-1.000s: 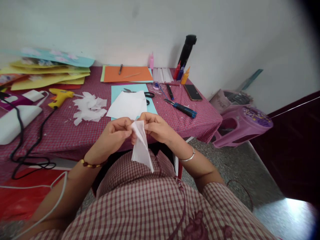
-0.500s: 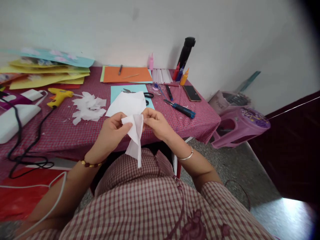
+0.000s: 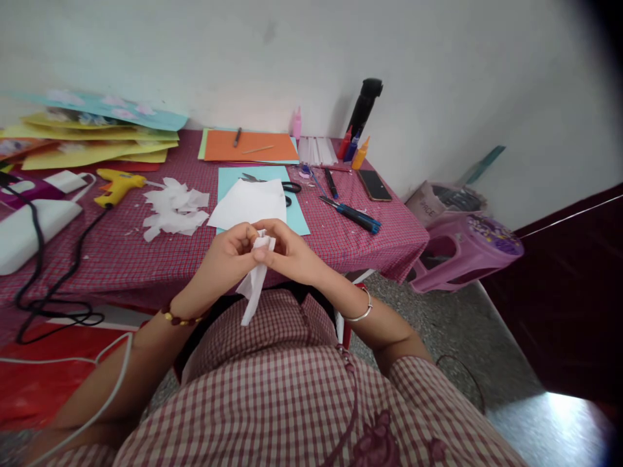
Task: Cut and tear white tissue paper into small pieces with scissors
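A strip of thin white paper [image 3: 254, 285] is gathered between my two hands, its loose end hanging down over my lap. My left hand [image 3: 228, 253] pinches it from one side. From the other side my right hand [image 3: 292, 251] presses on it with the thumb, and the fingertips of both hands meet. Just beyond the hands lies a larger white sheet [image 3: 250, 204] on a light blue sheet [image 3: 298, 220]. Partly covered by the white sheet are scissors with black handles [image 3: 291, 187].
Torn white paper pieces [image 3: 175, 207] and a yellow glue gun [image 3: 118, 186] lie left, near black cables [image 3: 78, 243]. At the right are a blue-handled cutter [image 3: 357, 216], a phone [image 3: 374, 185] and small paint bottles [image 3: 360, 154]. An orange sheet [image 3: 224, 148] lies at the back.
My hands have come together, and the white paper that was spread between them is now bunched into a narrower strip. My right hand has moved left and its thumb now presses on the paper.
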`<state>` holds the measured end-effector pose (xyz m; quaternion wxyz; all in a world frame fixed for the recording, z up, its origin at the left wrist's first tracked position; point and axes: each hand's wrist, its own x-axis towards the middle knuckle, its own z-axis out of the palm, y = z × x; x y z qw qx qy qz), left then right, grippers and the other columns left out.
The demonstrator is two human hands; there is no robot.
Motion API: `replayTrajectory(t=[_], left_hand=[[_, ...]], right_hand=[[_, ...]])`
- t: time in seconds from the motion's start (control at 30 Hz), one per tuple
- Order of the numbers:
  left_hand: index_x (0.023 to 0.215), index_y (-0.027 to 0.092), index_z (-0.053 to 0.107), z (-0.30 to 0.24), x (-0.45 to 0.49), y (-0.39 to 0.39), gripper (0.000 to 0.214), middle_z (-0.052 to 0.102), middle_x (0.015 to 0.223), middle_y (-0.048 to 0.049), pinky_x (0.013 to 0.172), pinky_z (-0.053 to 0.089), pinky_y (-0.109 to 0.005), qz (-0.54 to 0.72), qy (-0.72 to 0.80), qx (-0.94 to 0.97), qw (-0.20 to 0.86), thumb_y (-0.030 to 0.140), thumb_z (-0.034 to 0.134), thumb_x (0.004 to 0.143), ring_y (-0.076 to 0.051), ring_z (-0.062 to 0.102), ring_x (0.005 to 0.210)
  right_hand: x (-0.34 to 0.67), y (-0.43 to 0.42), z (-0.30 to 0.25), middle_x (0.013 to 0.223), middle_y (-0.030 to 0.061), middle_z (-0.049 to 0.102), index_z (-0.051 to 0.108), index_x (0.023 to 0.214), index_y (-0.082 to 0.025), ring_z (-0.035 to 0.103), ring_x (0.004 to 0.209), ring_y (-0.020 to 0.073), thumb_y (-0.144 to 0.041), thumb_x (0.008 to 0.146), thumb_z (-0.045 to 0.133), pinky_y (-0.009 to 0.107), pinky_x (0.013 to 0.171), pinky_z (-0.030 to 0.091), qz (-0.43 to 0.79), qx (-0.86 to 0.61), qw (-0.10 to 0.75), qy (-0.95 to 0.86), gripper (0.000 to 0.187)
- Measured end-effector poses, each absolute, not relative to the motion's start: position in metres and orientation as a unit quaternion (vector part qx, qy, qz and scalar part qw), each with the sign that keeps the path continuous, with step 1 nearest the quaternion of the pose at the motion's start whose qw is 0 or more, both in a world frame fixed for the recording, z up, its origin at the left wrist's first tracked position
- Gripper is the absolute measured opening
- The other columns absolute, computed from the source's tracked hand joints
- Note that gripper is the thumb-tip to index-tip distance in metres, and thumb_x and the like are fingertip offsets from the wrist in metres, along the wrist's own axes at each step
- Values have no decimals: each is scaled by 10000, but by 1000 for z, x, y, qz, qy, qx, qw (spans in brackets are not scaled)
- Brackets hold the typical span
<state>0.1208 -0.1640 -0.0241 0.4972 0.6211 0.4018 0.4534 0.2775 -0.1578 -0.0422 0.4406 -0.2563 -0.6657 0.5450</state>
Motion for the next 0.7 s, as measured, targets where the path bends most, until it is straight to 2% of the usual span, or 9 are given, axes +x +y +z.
replayTrajectory(t=[0.13,0.3,0.43,0.6,0.7], left_hand=[[682,180,472,-25,122,-165,216,499,635,51,530,359,-208,437,422,645,464,239,679,677,-87,467,564],[665,183,465,-23,124,-168,201,450,597,59,495,316,-201,417,451,668,420,224,662,678,-77,410,525],[675,190,452,-19,126,-171,215,442,598,57,491,327,-201,412,441,662,444,243,659,695,-81,414,521],[696,194,449,-18,124,-171,203,460,635,53,520,360,-209,431,435,648,452,206,651,696,-86,428,545],[733,197,476,-23,122,-168,175,487,650,48,535,371,-217,455,435,637,446,189,650,714,-94,457,561]], right_hand=[[281,-157,-40,821,-23,494,480,1163,-200,466,706,118,-324,864,617,241,624,396,512,-292,433,-682,351],[281,-155,-38,730,-46,466,498,1123,-191,435,631,112,-147,852,519,239,590,364,490,-318,440,-682,275],[279,-154,-38,694,-63,439,476,1079,-197,398,562,102,-71,823,437,228,546,336,504,-323,465,-652,289],[282,-155,-38,734,-45,455,488,1024,-207,411,596,109,-58,798,411,232,561,323,456,-323,492,-668,281],[287,-154,-36,726,-36,464,502,894,-201,426,631,117,-52,750,382,235,595,343,428,-323,498,-682,239]])
